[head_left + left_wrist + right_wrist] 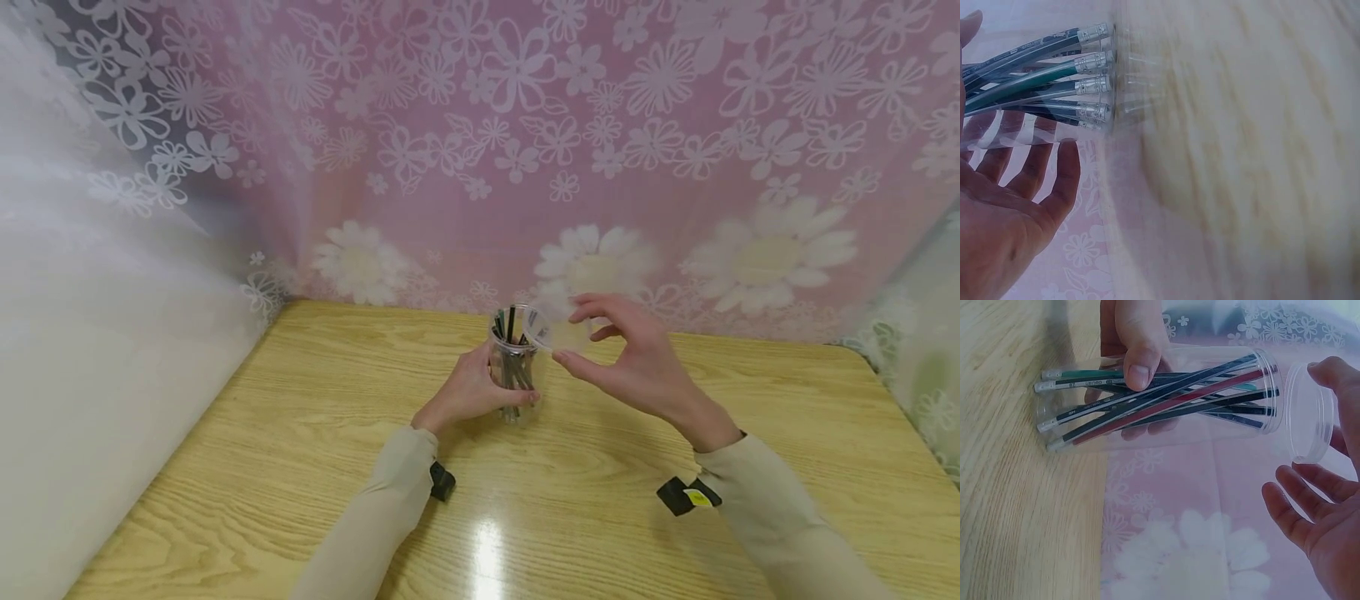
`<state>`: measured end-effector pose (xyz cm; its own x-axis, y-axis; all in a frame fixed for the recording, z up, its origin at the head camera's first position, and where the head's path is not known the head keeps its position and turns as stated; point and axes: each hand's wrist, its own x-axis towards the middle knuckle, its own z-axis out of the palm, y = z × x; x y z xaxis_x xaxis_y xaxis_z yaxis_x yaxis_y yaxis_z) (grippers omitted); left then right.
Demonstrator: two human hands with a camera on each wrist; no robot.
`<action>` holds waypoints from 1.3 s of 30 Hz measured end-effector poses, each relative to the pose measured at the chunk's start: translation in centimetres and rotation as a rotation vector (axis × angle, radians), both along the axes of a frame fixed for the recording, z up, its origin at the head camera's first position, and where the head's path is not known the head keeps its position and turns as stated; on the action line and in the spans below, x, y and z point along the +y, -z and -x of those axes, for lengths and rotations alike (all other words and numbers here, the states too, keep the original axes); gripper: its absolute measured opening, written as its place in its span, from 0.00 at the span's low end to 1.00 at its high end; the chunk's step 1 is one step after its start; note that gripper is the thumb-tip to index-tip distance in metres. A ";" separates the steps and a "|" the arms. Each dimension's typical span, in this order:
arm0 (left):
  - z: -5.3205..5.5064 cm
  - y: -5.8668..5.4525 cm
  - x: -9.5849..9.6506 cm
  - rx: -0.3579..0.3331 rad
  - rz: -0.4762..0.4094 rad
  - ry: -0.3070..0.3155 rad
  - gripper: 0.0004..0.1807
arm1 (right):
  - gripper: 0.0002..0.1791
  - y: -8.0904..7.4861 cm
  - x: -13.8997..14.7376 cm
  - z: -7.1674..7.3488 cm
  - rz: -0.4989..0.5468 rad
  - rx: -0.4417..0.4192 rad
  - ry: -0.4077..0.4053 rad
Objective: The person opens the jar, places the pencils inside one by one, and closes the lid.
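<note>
A clear plastic jar (1229, 434) stands upright on the table, its mouth uncovered. Inside lean several pencils (1166, 403), mostly dark, with a green and a red one among them; their eraser ends (1094, 81) point down at the jar's base. My left hand (476, 386) grips the jar's side, thumb across the front and fingers behind. Beside the jar's mouth, a round transparent lid (1310, 415) is tilted on edge. My right hand (630, 358) pinches that lid by its rim between thumb and fingers. A small gap separates lid and jar in the right wrist view.
The wood-grain table (337, 367) carries a bright light reflection near its front. Behind it hangs a pink flowered curtain (465, 167), close past the jar. A pale sheet (112, 333) runs along the left edge. Black straps with small devices sit at both wrists.
</note>
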<state>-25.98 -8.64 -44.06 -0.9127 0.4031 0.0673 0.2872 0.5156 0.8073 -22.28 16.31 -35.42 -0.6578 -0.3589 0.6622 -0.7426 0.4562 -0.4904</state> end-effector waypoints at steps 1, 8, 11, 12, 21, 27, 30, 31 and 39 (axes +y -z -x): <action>0.0 0.0 0.0 0.001 0.001 0.000 0.46 | 0.24 0.0 -0.2 0.1 0.001 -0.005 -0.003; 0.0 0.0 -0.2 0.002 0.016 0.004 0.48 | 0.22 -0.1 -1.3 0.8 -0.003 -0.053 -0.036; 0.0 -0.1 -0.2 0.008 0.018 0.003 0.49 | 0.22 -0.1 -1.7 1.0 -0.010 -0.063 -0.047; 0.0 -0.1 -0.2 0.008 0.017 0.003 0.49 | 0.22 -0.1 -1.8 1.1 -0.013 -0.064 -0.050; 0.1 0.1 0.1 0.021 -0.012 0.026 0.52 | 0.21 0.0 -2.6 1.5 -0.030 -0.077 -0.070; 0.0 0.2 0.2 0.014 -0.002 0.028 0.51 | 0.22 0.1 -2.8 1.5 -0.043 -0.090 -0.069; 0.0 0.1 0.1 0.019 -0.012 0.027 0.49 | 0.21 0.1 -2.9 1.6 -0.053 -0.103 -0.066; 0.0 0.1 0.1 0.020 -0.013 0.026 0.48 | 0.21 0.0 -2.9 1.6 -0.054 -0.112 -0.067; 0.1 0.1 0.0 0.016 -0.008 0.021 0.47 | 0.24 0.0 -3.0 1.7 -0.052 -0.178 -0.071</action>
